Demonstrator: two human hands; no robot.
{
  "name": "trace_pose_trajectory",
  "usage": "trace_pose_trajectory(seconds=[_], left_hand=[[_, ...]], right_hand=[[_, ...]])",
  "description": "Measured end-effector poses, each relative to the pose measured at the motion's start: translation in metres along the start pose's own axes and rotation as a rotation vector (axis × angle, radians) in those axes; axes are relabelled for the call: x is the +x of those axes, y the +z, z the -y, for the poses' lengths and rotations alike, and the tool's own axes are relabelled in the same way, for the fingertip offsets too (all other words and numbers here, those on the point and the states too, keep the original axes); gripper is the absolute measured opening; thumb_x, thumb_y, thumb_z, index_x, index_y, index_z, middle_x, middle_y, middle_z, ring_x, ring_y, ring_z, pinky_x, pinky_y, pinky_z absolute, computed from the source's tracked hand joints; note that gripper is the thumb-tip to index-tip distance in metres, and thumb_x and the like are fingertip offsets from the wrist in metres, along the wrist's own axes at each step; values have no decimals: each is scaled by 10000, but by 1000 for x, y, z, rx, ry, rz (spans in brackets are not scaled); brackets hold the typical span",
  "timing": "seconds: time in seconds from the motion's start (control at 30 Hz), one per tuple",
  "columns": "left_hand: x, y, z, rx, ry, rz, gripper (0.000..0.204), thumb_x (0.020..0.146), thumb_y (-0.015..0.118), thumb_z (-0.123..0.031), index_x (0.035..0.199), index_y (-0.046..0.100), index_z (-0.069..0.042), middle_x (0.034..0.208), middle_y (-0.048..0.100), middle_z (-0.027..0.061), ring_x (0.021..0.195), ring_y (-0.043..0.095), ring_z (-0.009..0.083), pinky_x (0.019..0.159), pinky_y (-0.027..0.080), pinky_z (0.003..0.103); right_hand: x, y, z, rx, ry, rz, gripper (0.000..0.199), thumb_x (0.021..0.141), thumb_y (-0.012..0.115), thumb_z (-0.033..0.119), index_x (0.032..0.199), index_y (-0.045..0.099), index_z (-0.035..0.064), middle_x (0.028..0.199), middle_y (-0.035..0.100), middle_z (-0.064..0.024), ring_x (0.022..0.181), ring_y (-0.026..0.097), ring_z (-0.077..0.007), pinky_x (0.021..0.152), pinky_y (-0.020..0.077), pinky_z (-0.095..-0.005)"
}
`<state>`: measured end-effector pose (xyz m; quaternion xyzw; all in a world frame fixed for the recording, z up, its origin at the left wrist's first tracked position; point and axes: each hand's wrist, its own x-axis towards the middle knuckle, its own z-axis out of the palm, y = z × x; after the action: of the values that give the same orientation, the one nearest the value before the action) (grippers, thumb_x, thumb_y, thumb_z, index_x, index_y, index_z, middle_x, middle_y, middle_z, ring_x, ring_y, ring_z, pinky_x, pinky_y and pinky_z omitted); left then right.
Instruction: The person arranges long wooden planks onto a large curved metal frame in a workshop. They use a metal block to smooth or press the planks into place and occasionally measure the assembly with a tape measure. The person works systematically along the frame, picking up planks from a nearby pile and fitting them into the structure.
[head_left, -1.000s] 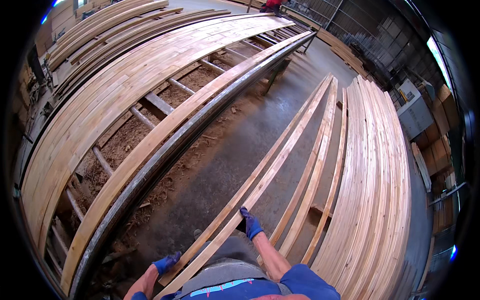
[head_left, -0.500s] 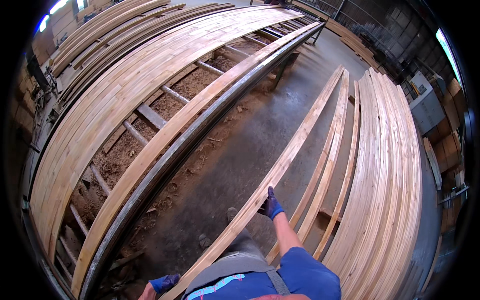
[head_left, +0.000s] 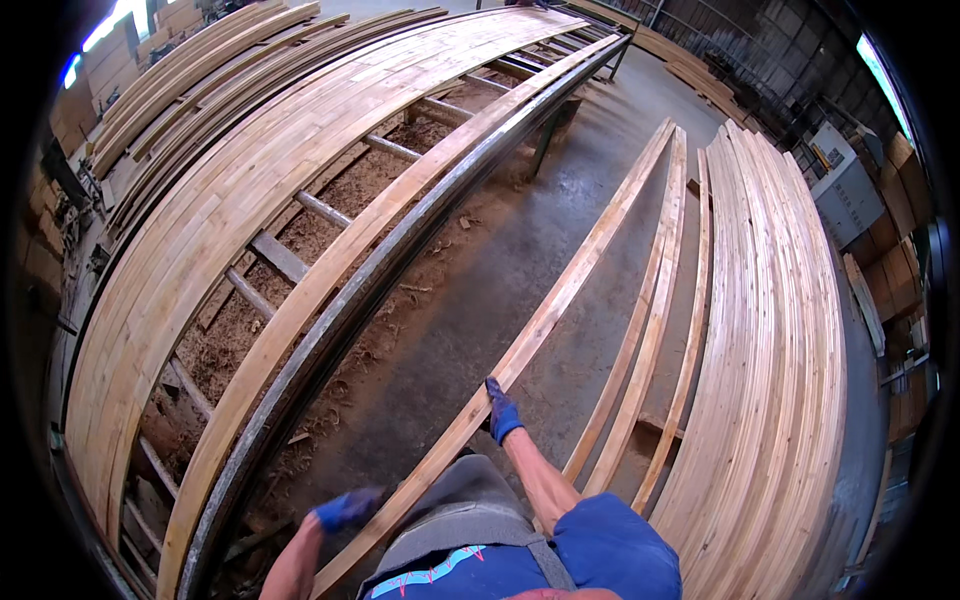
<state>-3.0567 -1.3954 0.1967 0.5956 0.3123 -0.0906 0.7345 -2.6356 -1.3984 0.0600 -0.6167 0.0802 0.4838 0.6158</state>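
A long wooden board (head_left: 562, 303) slants across in front of me, from beside my waist to its far end near the floor boards. My right hand (head_left: 502, 412), in a blue glove, is closed on it about midway, thumb over the top edge. My left hand (head_left: 347, 510), also gloved in blue, is beside the near part of the board at lower left. Motion smears its fingers, so its grip is unclear. To the left, another long board (head_left: 340, 252) lies along the near side of a roller table, next to the table's metal rail (head_left: 372, 270).
Joined planks (head_left: 190, 260) cover the table's far side, with sawdust and shavings beneath the rollers. Several loose boards (head_left: 655, 330) lie to my right, beside a wide stack of boards (head_left: 770, 350). A grey cabinet (head_left: 845, 195) stands beyond. More lumber (head_left: 200, 80) lies at far left.
My right hand has shifted left and nearer, with the board swinging left slightly. My left hand has moved up and right, now blurred. The view has also shifted a little.
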Motion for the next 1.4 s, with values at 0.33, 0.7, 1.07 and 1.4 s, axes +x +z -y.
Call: trace_pose_trajectory(seconds=[0.33,0.7,1.07,1.4], left_hand=[[59,25,-94,-17,-116,75,881,746,793,-544,1368,455,-20,1187,596,112,1084,547,182,919,466,331],[-121,53,-83,554,-606,-227,1217,583,851,-543,1444,260,82,1301,505,326,1182,561,409,995,459,414],[-171,47,-100,593,-742,-355,1146,602,839,-578,1429,332,32,1262,542,301,1161,565,393,970,465,422],[132,-35,-178,125,-25,-72,756,841,674,-495,1358,444,6,1149,576,122,1060,523,199,939,444,346]], right_hand=[[-161,38,-46,-84,246,241,594,815,724,556,1101,634,43,911,683,-103,765,693,-235,700,595,-368],[-93,-20,-25,318,290,650,982,822,426,815,1499,316,113,1453,445,-98,1314,442,-293,1099,364,-491],[-23,40,89,507,18,415,811,901,540,634,1424,404,29,1347,541,-170,1178,572,-300,1012,486,-415],[-1,52,111,-159,-18,325,673,867,625,619,1120,653,-3,925,684,-101,803,670,-212,746,549,-374]])
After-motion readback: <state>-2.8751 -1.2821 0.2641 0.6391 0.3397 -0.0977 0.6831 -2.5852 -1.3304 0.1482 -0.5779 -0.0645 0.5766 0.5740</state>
